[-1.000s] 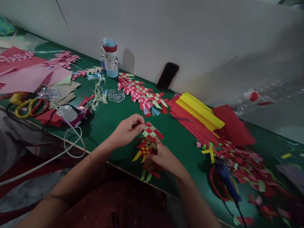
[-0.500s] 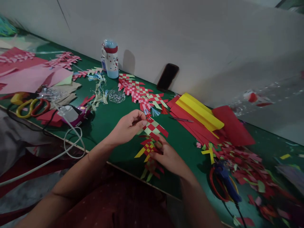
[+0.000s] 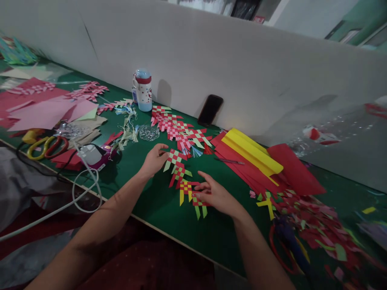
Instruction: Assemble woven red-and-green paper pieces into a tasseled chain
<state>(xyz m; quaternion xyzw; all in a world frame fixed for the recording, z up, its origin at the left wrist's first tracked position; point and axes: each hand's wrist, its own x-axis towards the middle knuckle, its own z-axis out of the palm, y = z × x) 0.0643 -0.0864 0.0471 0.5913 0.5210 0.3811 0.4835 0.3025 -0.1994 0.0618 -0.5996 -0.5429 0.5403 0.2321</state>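
Paper fish (image 3: 179, 173): diagonal row on the table (image 3: 160, 205), probably so each one shows
Left hand (image 3: 154, 160): fingers parted, just beside top fish (image 3: 174, 158)
Right hand (image 3: 220, 196): fingers wide over bottom fish (image 3: 198, 202), maybe steadying it lol

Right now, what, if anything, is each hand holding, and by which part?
Whether anything is held cannot be told: the left hand is at the left edge of the top woven piece; the right hand partly covers the lowest woven piece.
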